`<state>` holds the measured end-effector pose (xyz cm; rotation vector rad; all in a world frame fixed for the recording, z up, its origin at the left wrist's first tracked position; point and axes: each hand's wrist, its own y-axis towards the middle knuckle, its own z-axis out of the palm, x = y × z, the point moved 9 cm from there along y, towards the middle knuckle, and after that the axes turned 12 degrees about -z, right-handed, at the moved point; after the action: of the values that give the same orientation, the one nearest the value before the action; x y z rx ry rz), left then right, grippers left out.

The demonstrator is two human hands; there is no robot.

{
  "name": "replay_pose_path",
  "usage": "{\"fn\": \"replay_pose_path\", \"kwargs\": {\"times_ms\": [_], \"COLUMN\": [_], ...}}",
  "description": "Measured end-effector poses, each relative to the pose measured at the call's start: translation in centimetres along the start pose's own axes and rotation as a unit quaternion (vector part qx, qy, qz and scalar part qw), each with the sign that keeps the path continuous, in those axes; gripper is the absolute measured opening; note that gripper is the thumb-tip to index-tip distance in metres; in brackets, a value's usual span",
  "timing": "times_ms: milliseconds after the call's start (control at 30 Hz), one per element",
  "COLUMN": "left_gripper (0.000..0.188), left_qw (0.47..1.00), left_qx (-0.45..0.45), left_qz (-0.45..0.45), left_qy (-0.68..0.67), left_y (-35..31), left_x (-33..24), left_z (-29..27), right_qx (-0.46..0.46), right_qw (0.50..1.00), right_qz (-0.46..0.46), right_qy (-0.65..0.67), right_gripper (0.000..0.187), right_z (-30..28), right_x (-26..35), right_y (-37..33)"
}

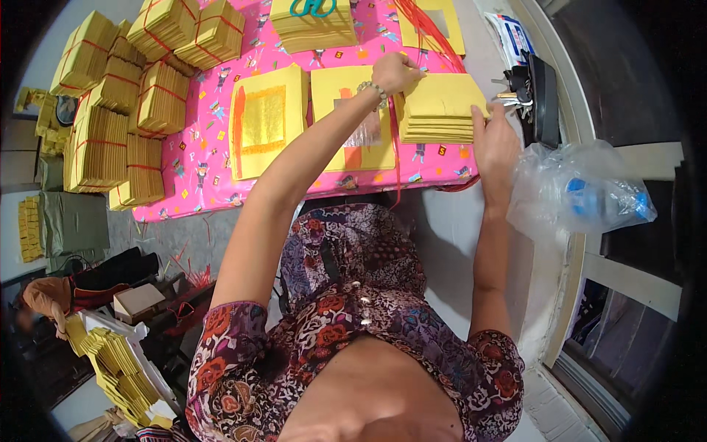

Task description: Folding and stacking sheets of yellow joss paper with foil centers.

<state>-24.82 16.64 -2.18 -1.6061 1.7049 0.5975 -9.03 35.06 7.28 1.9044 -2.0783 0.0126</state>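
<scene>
A stack of folded yellow paper (442,103) lies at the right end of the table, in several layers. My left hand (395,74), with a bead bracelet at the wrist, has its curled fingers at the stack's far left corner. On the opposite side, my right hand (496,138) grips the right edge with thumb and fingers. Left of the stack are a yellow sheet with a silver patch (364,132) and another pile topped by a gold square (265,121). Red strings (434,37) stretch behind the stack, and some hang over the table's front edge.
Red-tied yellow bundles (103,147) are piled at the left of the pink tablecloth (199,162). Teal scissors (313,7) rest on a tall stack at the back. Keys (512,97), a black case (543,99) and a plastic bag with a bottle (582,195) lie right. Another person (48,298) sits lower left.
</scene>
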Motion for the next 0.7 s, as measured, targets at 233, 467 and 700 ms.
{"fn": "replay_pose_path", "kwargs": {"times_ms": [233, 467, 700], "left_gripper": [0.036, 0.030, 0.037], "left_qw": [1.000, 0.999, 0.990], "left_qx": [-0.001, -0.029, -0.102], "left_qz": [0.000, 0.032, 0.086], "left_qy": [-0.012, 0.028, -0.043], "left_y": [-0.6, -1.9, -2.9], "left_x": [-0.7, -1.2, 0.5], "left_z": [-0.1, 0.3, -1.1], "right_qx": [-0.052, 0.030, -0.014], "right_qw": [0.972, 0.972, 0.966], "right_qz": [-0.207, -0.232, -0.255], "right_qy": [0.096, -0.002, -0.033], "right_gripper": [0.045, 0.058, 0.059], "right_z": [2.7, 8.8, 8.7], "right_x": [3.4, 3.1, 4.5], "right_y": [4.5, 2.0, 1.4]}}
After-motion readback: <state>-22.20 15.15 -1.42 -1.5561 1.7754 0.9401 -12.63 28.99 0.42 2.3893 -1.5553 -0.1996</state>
